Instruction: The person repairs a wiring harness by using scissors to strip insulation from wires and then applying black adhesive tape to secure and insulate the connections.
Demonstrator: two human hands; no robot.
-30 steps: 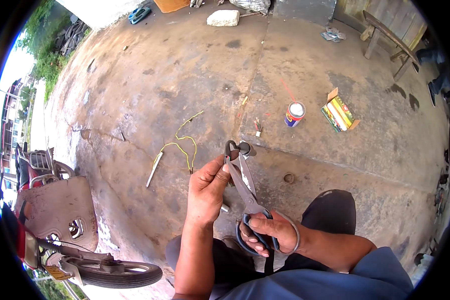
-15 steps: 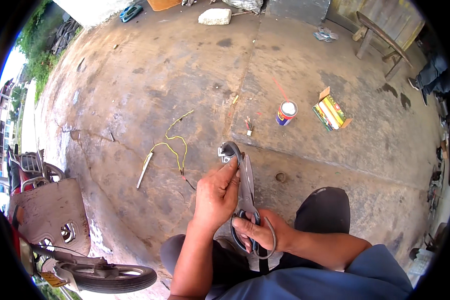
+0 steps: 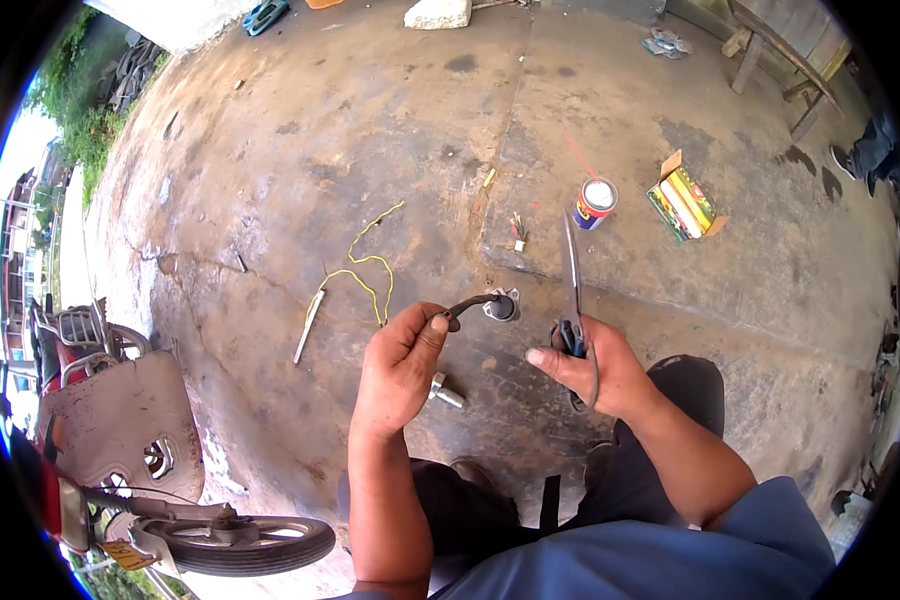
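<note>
Both hands [image 3: 402,357] [image 3: 592,366] raised, fingers curled, apart.

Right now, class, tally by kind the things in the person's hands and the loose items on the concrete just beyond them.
Scissors: 1
Cable with round metal fitting: 1
Yellow wire: 1
Can: 1
Open carton: 1
Metal bolt: 1
Total: 6

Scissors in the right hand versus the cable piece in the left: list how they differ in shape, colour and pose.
The scissors are long, straight and metallic, blades shut and pointing away from the person; the cable piece is short, dark and curved, ending in a round grey fitting. The right hand holds the scissors by the handle loops; the left hand pinches the cable piece at its bare end. Both are held up above the concrete floor.
</note>
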